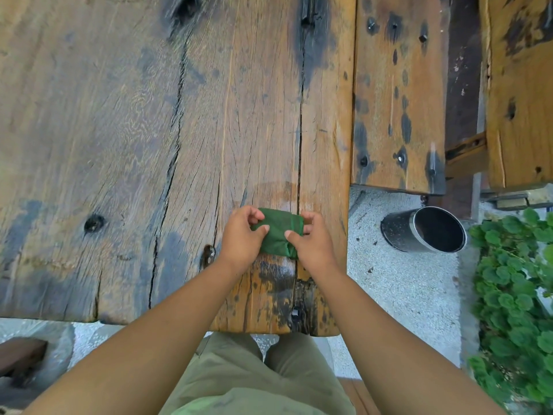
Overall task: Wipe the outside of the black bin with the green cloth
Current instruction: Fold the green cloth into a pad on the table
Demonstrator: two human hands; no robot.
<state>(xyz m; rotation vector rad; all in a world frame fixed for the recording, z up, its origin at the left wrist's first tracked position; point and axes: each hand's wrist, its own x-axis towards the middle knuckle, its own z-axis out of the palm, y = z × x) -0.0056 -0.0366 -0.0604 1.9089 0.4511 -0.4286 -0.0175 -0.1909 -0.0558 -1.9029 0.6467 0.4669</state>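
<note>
While over cracked wood [119,115], folded cloth [278,235]

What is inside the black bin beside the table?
The black bin shows only its dark inner wall through the open top. No contents are visible, but the bottom is too shadowed to tell whether it is empty.

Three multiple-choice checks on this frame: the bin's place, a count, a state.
1. Where is the bin? A on the ground right of the table; B on the table; C on the person's lap.
2. How many hands hold the cloth? A none; B one; C two.
3. The cloth is: A spread flat; B folded small; C draped over the bin.
Key: A, it sits beside the plants; C, left hand and right hand both pinch it; B, a compact bundle.
</note>
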